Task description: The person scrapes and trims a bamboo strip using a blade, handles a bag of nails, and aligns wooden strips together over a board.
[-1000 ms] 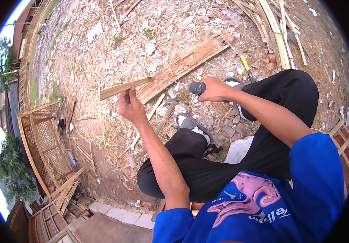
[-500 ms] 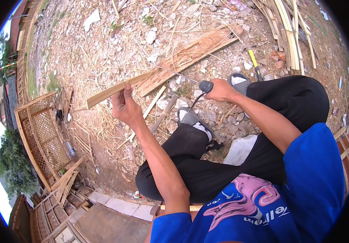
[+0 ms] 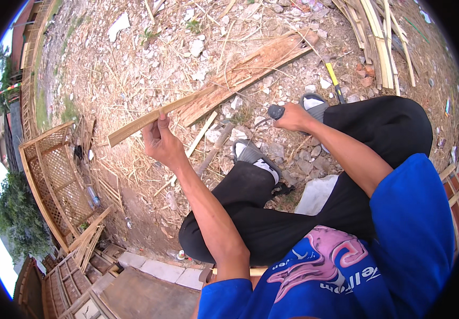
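Observation:
My left hand (image 3: 163, 144) holds a thin wooden slat (image 3: 144, 121) at its near part, thumb and fingers pinched on it from below. The slat's far end reaches over a rough, weathered plank (image 3: 245, 74) lying on the ground. Closed in my right hand (image 3: 296, 118) is the black handle (image 3: 275, 111) of a tool. Its thin metal part is blurred and hard to make out, so I cannot tell its kind. Both hands are held out in front of my bent legs.
A hammer with a yellow and black handle (image 3: 332, 74) lies beyond my right foot. Long wood strips (image 3: 381, 42) are piled at the far right. A wooden lattice panel (image 3: 59, 178) stands at the left. Stones, straw and splinters cover the ground around my sandals (image 3: 250, 151).
The slat and my left hand have shifted slightly left. My right hand has moved a little to the right with the tool, whose metal part shows less clearly now.

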A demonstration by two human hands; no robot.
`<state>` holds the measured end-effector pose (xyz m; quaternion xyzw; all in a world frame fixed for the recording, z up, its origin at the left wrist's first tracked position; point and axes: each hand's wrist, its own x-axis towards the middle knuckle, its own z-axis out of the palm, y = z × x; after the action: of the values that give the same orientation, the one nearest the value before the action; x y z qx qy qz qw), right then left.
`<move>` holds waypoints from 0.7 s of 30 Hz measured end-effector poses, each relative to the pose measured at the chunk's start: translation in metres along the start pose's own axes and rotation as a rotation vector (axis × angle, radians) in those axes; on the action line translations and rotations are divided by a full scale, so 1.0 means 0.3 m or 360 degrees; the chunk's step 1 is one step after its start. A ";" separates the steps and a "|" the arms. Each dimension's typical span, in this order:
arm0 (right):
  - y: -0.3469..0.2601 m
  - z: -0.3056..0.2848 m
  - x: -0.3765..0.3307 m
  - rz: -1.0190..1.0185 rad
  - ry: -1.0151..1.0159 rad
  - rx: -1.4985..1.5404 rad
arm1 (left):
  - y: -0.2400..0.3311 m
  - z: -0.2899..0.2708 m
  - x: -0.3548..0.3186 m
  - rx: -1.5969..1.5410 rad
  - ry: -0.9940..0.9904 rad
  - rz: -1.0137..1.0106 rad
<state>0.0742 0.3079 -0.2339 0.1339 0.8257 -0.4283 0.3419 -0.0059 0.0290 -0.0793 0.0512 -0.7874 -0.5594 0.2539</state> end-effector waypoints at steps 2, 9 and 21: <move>0.027 -0.016 -0.015 0.0010 0.0040 -0.0114 | 0.004 -0.014 -0.003 0.0044 0.0016 -0.0068; -0.098 -0.026 -0.038 -0.0290 -0.0002 0.0081 | 0.015 0.011 -0.006 -0.0005 -0.0020 -0.0046; -0.009 0.026 0.112 0.0017 0.0082 -0.0164 | -0.015 -0.040 -0.004 0.0002 0.0095 -0.0114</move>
<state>0.0519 0.2976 -0.2581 0.1314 0.8544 -0.3797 0.3294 -0.0004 0.0176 -0.0807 0.0961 -0.7776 -0.5657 0.2571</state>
